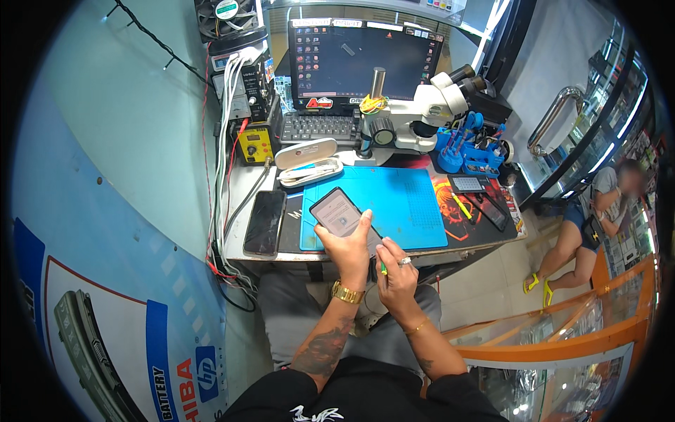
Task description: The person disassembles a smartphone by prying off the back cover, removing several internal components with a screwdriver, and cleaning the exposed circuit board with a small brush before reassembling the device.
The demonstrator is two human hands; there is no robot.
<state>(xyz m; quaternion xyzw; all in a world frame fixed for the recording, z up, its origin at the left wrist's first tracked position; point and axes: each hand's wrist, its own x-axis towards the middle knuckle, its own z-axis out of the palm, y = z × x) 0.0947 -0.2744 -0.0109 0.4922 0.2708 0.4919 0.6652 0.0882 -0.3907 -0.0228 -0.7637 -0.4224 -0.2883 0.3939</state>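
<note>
My left hand (349, 250) is wrapped round a smartphone (334, 211) with a lit, pale screen, holding it tilted above the near edge of a blue work mat (411, 190). Close to the phone's lower end is my right hand (398, 278), its fingers closed on a slim green-and-yellow tool (383, 268). Most of that tool is hidden by the fingers, so its exact kind does not show. Whether the right fingertips touch the phone I cannot tell. Left of the mat lies another phone (266, 222) with a dark screen.
Behind the mat stand a microscope (436, 105), keyboard (320, 129) and monitor (365, 63). An open white case (309, 165) rests at the mat's back left. To the right are a yellow screwdriver (462, 206), phones (489, 209) and a blue tool holder (478, 158). Cables (228, 141) hang at left.
</note>
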